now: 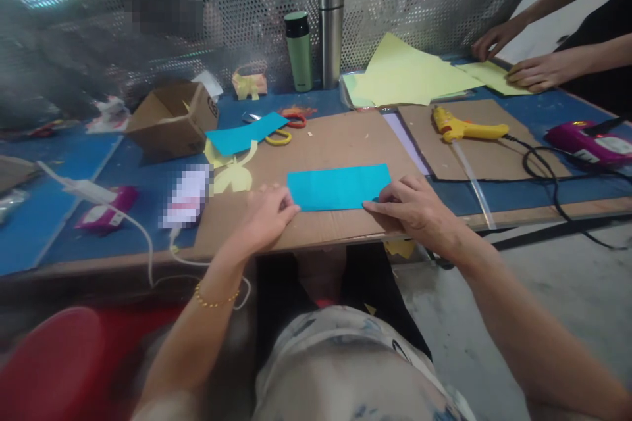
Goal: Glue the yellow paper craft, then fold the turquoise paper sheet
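Note:
A blue paper rectangle (338,188) lies near the front edge of a cardboard sheet (345,135). My left hand (269,214) has its fingers closed at the paper's left end. At the other end, my right hand (412,207) pinches the lower right corner, its thumb along the near edge. Beyond my left hand rests a second blue paper strip (247,134), partly over scissors (279,137) with red and yellow handles. Pale yellow paper cutouts (232,179) sit just below that strip.
A yellow glue gun (467,127) lies on cardboard at right, its cord trailing to a purple box (590,145). An open carton (172,120), a green flask (299,52) and a steel flask (330,36) stand behind. A co-worker's hands (538,72) touch yellow paper (409,75) at far right.

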A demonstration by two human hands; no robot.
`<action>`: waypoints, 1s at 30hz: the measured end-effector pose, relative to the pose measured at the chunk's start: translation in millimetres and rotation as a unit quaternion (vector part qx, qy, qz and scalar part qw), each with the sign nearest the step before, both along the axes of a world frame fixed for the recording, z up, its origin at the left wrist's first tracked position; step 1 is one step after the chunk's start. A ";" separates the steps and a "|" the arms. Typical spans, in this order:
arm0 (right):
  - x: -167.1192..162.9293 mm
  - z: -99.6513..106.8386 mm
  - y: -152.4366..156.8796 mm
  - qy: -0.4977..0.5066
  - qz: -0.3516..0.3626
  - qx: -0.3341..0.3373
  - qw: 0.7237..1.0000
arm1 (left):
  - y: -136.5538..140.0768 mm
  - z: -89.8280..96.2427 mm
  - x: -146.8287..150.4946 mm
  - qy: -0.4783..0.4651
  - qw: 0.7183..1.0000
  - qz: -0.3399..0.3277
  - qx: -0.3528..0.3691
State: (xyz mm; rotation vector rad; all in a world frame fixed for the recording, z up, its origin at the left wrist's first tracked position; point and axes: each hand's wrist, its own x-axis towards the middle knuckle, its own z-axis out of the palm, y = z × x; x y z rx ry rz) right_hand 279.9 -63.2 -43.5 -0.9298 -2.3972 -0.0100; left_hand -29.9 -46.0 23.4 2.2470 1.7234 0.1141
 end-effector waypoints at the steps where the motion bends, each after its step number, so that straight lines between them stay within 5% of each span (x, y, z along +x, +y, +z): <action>1: -0.2 -0.3 0.1 0.001 0.000 0.001 1.000 | -0.1 -0.3 0.3 0.002 1.000 -0.002 0.001; 18: 1.3 -0.7 0.6 -0.011 0.006 0.017 1.000 | -1.9 -9.2 5.9 0.030 0.999 0.009 0.028; 30: 0.9 -0.7 0.6 0.003 -0.012 -0.015 1.000 | 6.2 1.5 9.7 0.055 0.998 -0.019 0.002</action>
